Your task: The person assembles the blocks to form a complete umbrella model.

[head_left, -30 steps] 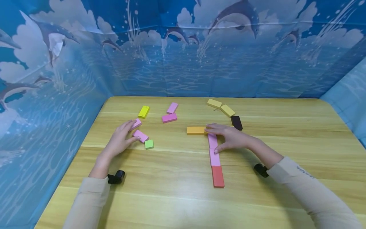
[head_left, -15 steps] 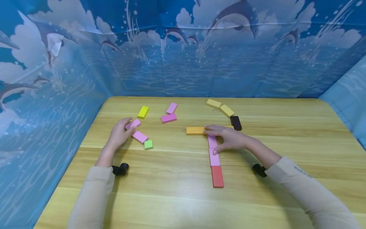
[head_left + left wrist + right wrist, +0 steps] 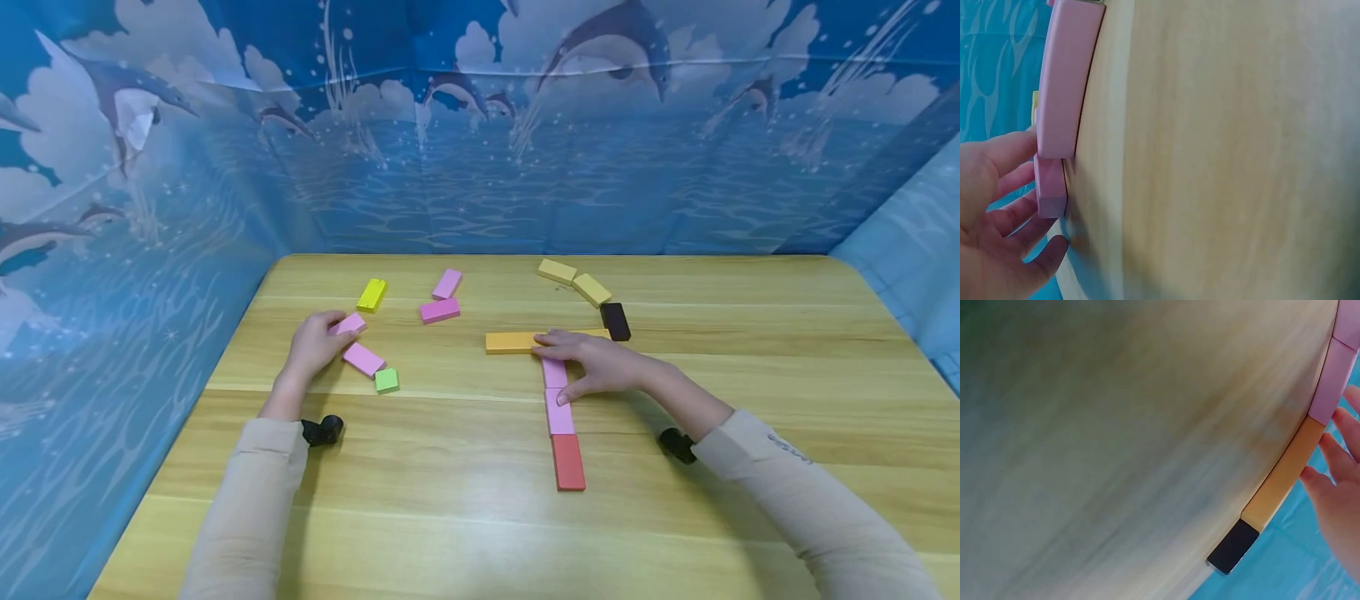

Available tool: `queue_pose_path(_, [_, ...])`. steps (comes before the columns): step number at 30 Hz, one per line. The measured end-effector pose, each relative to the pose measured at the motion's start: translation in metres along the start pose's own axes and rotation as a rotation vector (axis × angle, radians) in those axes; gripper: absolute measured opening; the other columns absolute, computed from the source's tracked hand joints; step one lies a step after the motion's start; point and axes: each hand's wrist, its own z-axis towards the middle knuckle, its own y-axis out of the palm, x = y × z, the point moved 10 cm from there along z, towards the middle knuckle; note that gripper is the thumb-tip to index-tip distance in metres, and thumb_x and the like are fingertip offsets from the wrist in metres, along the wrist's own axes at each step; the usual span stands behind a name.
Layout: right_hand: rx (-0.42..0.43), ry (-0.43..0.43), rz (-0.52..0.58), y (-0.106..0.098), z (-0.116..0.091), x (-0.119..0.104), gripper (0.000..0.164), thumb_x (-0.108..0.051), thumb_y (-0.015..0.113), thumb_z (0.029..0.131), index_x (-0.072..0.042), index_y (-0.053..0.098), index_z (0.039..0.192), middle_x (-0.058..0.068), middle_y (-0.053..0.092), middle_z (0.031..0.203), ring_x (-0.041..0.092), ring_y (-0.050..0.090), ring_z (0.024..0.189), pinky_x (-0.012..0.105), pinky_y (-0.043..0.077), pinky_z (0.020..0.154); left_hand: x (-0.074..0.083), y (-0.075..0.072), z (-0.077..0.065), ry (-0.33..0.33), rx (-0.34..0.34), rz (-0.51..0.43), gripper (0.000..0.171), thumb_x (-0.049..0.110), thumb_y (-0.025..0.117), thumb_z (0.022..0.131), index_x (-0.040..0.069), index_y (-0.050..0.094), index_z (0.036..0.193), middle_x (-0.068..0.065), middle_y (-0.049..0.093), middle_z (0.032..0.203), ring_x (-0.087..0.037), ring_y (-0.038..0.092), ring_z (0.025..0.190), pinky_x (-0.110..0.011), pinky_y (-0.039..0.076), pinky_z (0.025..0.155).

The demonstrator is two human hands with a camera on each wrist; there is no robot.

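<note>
At the left of the table, my left hand [image 3: 309, 346] pinches a small pink block [image 3: 351, 323] between thumb and fingers; the left wrist view shows its end [image 3: 1052, 203]. Just below lies a second pink block [image 3: 364, 360], its corner by a light green block [image 3: 387, 381]. My right hand [image 3: 606, 367] rests with spread fingers over the corner where an orange bar [image 3: 510, 342] meets a column of two pink blocks [image 3: 559, 414] and a red block [image 3: 568, 462]. Its fingertips lie on the orange bar, its thumb on the lower pink block.
A black block [image 3: 616, 322] stands off the orange row's right end, with two pale yellow blocks [image 3: 592, 289] beyond. Two pink blocks [image 3: 439, 311] and a bright yellow block [image 3: 372, 295] lie near the back. Blue dolphin-print cloth [image 3: 480, 167] hangs behind the table.
My left hand has moved forward and its thumb has come in to pinch the upper pink block, which it only partly covered before. My right hand has stayed in place.
</note>
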Motion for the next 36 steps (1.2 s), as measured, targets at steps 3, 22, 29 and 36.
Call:
queue_pose_path(3, [-0.016, -0.017, -0.014, 0.001, 0.0, -0.002, 0.078, -0.04, 0.07, 0.08, -0.002, 0.039, 0.141, 0.017, 0.028, 0.149, 0.038, 0.019, 0.137, 0.052, 0.022, 0.107, -0.002, -0.001, 0.0, 0.001, 0.015, 0.013, 0.046, 0.014, 0.061, 0.09, -0.013, 0.05, 0.125, -0.033, 0.05, 0.123, -0.045, 0.045, 0.115, -0.052, 0.035, 0.097])
queue_pose_path(22, [-0.059, -0.011, 0.002, 0.006, 0.0, -0.001, 0.075, -0.038, 0.066, 0.085, -0.003, 0.034, 0.143, 0.015, 0.022, 0.151, 0.037, 0.011, 0.139, 0.056, 0.016, 0.107, -0.002, -0.005, -0.001, 0.035, 0.056, 0.021, 0.039, 0.014, 0.064, 0.089, -0.012, 0.058, 0.117, -0.03, 0.057, 0.113, -0.042, 0.052, 0.105, -0.05, 0.039, 0.09])
queue_pose_path(29, [-0.054, -0.007, 0.004, 0.006, -0.001, -0.001, 0.075, -0.037, 0.066, 0.084, -0.003, 0.034, 0.143, 0.015, 0.022, 0.152, 0.037, 0.011, 0.139, 0.057, 0.015, 0.107, 0.0, -0.006, 0.0, 0.044, 0.06, 0.011, 0.039, 0.013, 0.063, 0.089, -0.012, 0.056, 0.119, -0.031, 0.056, 0.114, -0.042, 0.051, 0.105, -0.051, 0.039, 0.09])
queue_pose_path(36, [-0.05, -0.005, 0.005, 0.005, -0.002, -0.002, 0.074, -0.035, 0.067, 0.084, -0.002, 0.035, 0.143, 0.016, 0.022, 0.151, 0.038, 0.012, 0.139, 0.057, 0.016, 0.107, 0.012, -0.014, 0.0, 0.083, 0.089, 0.009, 0.039, 0.012, 0.064, 0.089, -0.012, 0.057, 0.118, -0.03, 0.056, 0.115, -0.041, 0.052, 0.106, -0.051, 0.04, 0.09])
